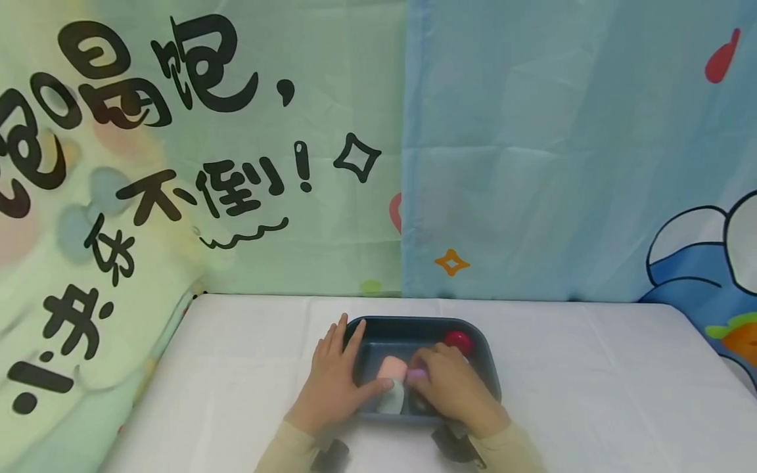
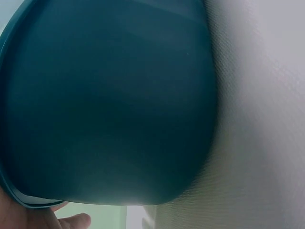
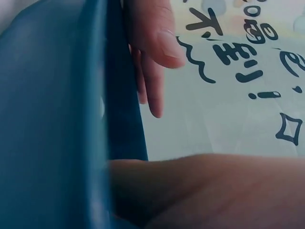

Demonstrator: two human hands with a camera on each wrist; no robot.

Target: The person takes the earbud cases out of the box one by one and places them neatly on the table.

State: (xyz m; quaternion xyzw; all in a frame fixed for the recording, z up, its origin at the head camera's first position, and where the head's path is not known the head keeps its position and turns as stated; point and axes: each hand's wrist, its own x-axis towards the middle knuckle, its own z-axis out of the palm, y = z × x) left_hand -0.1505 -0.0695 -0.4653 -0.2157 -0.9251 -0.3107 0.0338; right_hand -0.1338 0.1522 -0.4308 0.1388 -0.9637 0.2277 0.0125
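A dark blue tray (image 1: 426,322) sits on the table, its outer wall filling much of the left wrist view. My left hand (image 1: 336,381) lies over the tray's left rim with fingers spread, its thumb reaching inside over a pale whitish piece (image 1: 390,399). Just behind that piece is a pink rounded block (image 1: 393,368). Inside the tray my right hand (image 1: 452,382) pinches a small purple object (image 1: 417,374) whose kind is mostly hidden by the fingers. Near the back right corner rests a shiny red round object (image 1: 459,341). In the right wrist view the tray wall blocks the fingertips.
A white cloth covers the table (image 1: 248,355) around the tray. Behind it hang a green curtain (image 1: 331,230) with black lettering and a blue curtain (image 1: 550,164). Dark wrist devices (image 1: 455,445) sit under both sleeves near the tray's front edge.
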